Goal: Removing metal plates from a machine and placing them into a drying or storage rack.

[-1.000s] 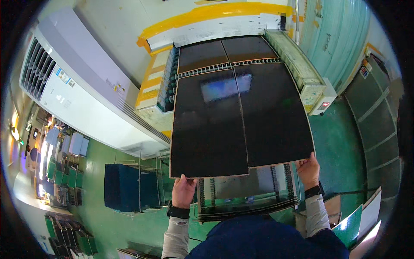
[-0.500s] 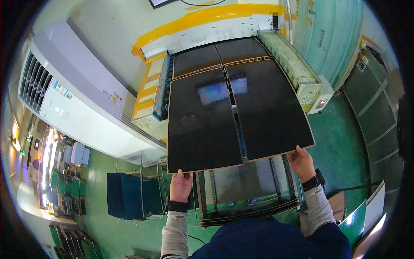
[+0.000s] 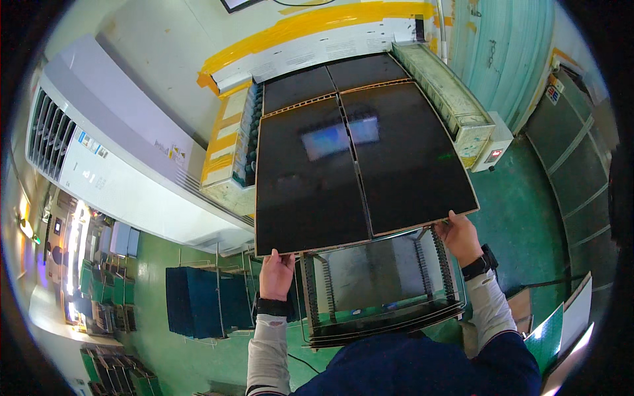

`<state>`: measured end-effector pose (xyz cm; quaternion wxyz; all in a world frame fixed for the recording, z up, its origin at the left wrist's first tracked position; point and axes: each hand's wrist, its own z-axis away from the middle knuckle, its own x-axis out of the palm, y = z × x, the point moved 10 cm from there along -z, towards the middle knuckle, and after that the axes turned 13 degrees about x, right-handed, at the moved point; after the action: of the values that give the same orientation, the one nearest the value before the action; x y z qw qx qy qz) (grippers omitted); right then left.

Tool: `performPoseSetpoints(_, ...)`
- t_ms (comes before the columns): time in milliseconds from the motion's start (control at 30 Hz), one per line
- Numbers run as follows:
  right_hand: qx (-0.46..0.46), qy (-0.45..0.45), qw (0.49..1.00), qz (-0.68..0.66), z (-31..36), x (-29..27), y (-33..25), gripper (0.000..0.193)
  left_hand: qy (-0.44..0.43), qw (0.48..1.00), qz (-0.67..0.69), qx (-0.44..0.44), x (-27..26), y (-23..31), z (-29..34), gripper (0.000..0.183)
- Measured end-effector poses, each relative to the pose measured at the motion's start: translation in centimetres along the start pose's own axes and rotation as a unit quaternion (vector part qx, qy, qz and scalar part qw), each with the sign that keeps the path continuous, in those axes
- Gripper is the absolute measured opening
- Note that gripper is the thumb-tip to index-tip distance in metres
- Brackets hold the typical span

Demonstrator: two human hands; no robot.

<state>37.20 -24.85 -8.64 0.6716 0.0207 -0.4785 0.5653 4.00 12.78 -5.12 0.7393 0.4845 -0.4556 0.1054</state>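
Note:
Two large, glossy black panels with thin tan edges lie side by side before me. At the near left corner of the left black panel (image 3: 307, 191), my left hand (image 3: 276, 277) pinches the front edge, fingers pressed together. My right hand (image 3: 461, 239) grips the right black panel (image 3: 416, 178) near its front right corner, its lower fingers partly hidden. Only a narrow slit parts the two panels. Beyond them two more black panels, a far left one (image 3: 297, 90) and a far right one (image 3: 366, 70), lie between the conveyor's side rails.
A yellow-taped rail (image 3: 224, 148) with rollers bounds the left; a pale green rail (image 3: 449, 92) bounds the right. Below the panels stands a slotted metal rack (image 3: 376, 280). Dark blue panels (image 3: 198, 300) fill another rack at left. A white air conditioner (image 3: 132, 171) stands left; boards (image 3: 568, 323) lean at right.
Both near panels have slid slightly away from me, with my hands following at their front edges. The gap between them has narrowed, and they sit closer to the far pair.

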Motion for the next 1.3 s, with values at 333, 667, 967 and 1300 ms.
performPoseSetpoints(333, 0.018, 0.001, 1.000, -0.008, -1.2, 0.7, -0.6, 0.010, -0.006, 1.000, -0.009, -0.007, 0.3, -0.3, -1.9, 0.018)
performPoseSetpoints(667, 0.010, -0.011, 1.000, 0.005, -2.4, 1.8, -1.5, 0.006, -0.030, 1.000, 0.000, -0.003, 1.3, -0.6, -3.3, 0.008)
performPoseSetpoints(967, 0.013, -0.013, 1.000, 0.001, -3.8, 2.2, -2.0, 0.009, -0.002, 1.000, -0.021, -0.015, 0.4, -1.0, -4.3, 0.009)
performPoseSetpoints(1300, 0.015, -0.027, 0.999, 0.021, -5.0, 3.4, -2.8, 0.008, -0.009, 1.000, -0.022, -0.007, 0.3, -1.1, -5.8, 0.010)
